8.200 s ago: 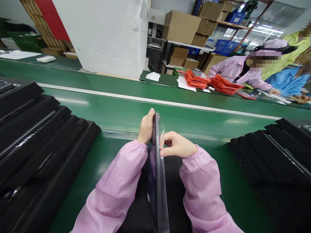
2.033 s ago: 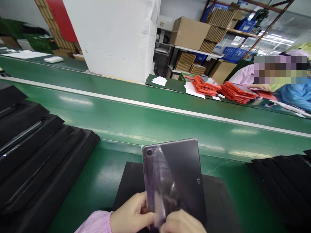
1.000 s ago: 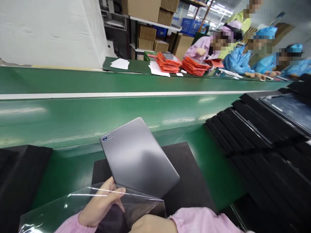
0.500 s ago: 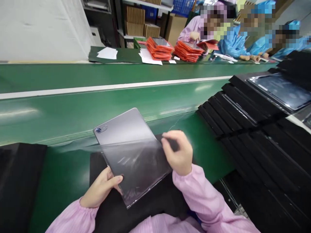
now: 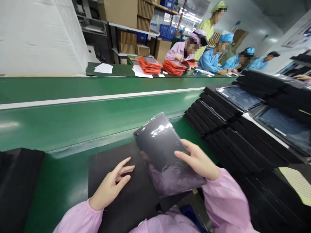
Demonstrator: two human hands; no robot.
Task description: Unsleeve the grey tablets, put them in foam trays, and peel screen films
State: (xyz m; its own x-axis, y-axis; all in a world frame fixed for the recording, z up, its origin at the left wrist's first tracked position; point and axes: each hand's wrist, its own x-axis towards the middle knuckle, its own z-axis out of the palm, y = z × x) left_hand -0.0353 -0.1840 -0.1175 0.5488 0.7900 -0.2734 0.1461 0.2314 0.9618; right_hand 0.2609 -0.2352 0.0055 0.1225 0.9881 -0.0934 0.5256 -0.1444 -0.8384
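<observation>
A grey tablet (image 5: 163, 155) in a clear, glossy plastic sleeve is tilted up in front of me, its back facing me. My right hand (image 5: 198, 160) grips it by its right edge, thumb on top and fingers out of sight beneath. Left of the tablet, my left hand (image 5: 113, 184) is open with fingers apart, over a flat black board (image 5: 109, 161) on the green bench. The tablet overlaps the right part of that board.
Black trays (image 5: 213, 113) are stacked at my right, some holding bagged tablets (image 5: 240, 96). A black stack (image 5: 21, 181) stands at left. Beyond the green belt (image 5: 97, 113) lie red-orange pouches (image 5: 149, 65) and white papers (image 5: 103, 68), with several people at work.
The plastic now covers the whole tablet, camera end included. My left hand has let go, and my right hand has taken hold of the tablet, which moved right. The view has tilted up.
</observation>
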